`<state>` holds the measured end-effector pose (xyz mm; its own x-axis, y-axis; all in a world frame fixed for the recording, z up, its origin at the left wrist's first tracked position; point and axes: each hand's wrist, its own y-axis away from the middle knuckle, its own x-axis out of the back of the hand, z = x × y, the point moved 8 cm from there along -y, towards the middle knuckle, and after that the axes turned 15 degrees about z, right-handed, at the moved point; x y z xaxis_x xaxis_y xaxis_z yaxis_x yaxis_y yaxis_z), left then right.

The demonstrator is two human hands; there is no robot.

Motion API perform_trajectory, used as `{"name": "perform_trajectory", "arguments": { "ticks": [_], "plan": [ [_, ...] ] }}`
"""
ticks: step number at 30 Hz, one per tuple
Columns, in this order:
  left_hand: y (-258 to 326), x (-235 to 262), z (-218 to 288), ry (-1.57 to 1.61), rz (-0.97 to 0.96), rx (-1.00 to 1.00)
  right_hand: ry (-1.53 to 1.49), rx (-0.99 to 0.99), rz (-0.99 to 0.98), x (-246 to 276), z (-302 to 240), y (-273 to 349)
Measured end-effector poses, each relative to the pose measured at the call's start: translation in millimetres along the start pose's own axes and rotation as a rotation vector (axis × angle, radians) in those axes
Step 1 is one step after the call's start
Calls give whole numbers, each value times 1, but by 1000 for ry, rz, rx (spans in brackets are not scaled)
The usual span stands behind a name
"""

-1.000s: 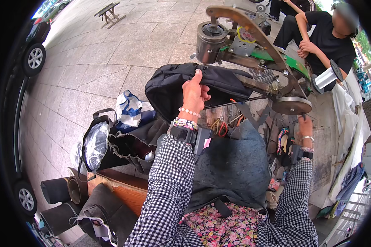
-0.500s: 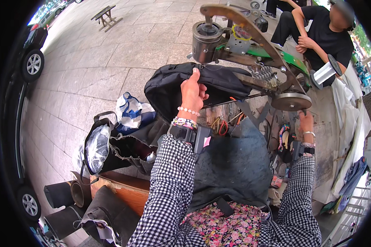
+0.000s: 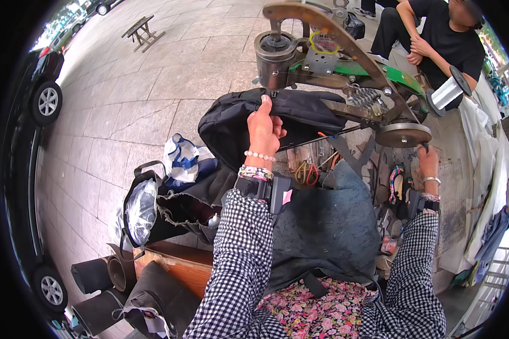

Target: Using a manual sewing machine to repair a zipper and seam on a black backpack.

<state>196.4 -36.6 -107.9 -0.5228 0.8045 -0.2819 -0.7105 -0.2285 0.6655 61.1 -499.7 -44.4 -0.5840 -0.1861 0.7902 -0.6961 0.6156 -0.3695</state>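
Observation:
A black fabric bag lies under the head of a hand-cranked sewing machine, its side opening toward me. My left hand grips the bag's upper edge, thumb on top, close below the machine's metal cylinder. At the machine's right end is a round metal wheel. My right hand is closed around a small crank handle at that wheel's rim; the fingers cover most of the handle. A spool of white thread sits on the machine's far right side. Across my lap lies a dark apron.
Scissors and other hand tools lie beyond my lap. To the left are an open dark bag, a wooden box and rolls of dark material. A person in black sits at the far right. A car stands at left.
My right hand has moved slightly round the wheel with the crank handle, outward to the right. My left hand keeps its grip on the bag. The whole view has shifted a little.

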Motion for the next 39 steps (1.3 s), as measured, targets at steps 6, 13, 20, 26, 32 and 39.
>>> {"name": "perform_trajectory", "arguments": {
  "ticks": [6, 13, 20, 26, 32, 39],
  "plan": [
    [-8, 3, -5, -25, 34, 11, -29, -237, -381, -93, -64, 76],
    [-1, 7, 0, -64, -8, 20, -186, -225, -88, 20, -70, 18],
    [6, 3, 9, -286, -86, -132, 160, -21, -247, -94, 27, 36],
    [11, 24, 68, -63, 162, -788, 66, 70, -242, -112, -70, 71],
    [10, -2, 103, -279, 32, -854, 38, 99, -243, -114, -67, 71],
    [14, -14, 94, -472, -128, -777, 41, 108, -246, -113, -67, 72]
  ]
}}
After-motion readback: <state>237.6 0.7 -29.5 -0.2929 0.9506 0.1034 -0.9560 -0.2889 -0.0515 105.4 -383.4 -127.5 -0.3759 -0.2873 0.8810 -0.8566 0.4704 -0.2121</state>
